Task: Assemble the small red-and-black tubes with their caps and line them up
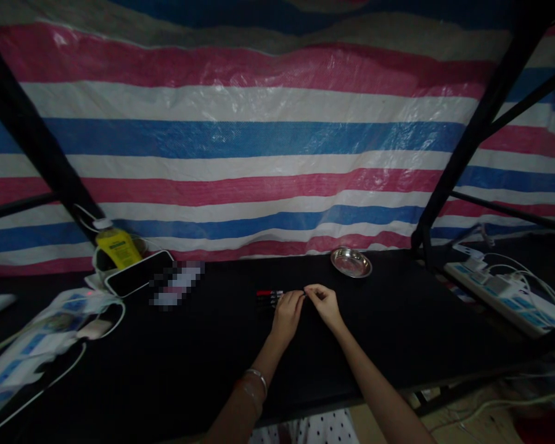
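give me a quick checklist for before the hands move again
1. Left hand and right hand both in view: ok
2. Whatever sits at the fingertips identified: cannot tell, too small and dark
3. Slim red and dark items grouped by the left hand: ok
4. Metal dish upright and apart from both hands: ok
5. Yellow bottle capped: ok
6. White cords at the right-hand power strip neatly gathered: not ok, they loop loosely
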Motion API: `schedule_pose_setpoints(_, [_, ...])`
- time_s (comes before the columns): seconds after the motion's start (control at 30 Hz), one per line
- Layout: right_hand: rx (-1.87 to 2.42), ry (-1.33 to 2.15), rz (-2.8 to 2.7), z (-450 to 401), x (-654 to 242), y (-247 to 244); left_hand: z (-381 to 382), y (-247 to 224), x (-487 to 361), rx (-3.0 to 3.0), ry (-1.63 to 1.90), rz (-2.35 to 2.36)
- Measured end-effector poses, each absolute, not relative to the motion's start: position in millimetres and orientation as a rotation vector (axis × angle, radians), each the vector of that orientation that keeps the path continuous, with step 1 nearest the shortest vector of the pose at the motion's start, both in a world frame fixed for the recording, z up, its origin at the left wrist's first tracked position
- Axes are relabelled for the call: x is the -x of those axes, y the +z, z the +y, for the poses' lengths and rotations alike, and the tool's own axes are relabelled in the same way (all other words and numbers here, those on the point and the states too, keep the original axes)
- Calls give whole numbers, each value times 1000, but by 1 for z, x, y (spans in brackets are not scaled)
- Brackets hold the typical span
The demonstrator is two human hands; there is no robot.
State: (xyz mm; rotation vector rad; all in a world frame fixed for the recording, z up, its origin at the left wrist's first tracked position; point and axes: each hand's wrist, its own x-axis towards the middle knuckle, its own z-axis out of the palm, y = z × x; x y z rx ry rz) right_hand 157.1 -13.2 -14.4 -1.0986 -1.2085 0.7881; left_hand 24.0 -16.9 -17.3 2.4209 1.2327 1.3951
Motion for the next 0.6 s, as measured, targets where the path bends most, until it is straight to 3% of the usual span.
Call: schedule_pose_setpoints(0.6, [1068, 1049, -1064, -12, -159, -18, -21, -13, -23, -2388, 1400, 1174])
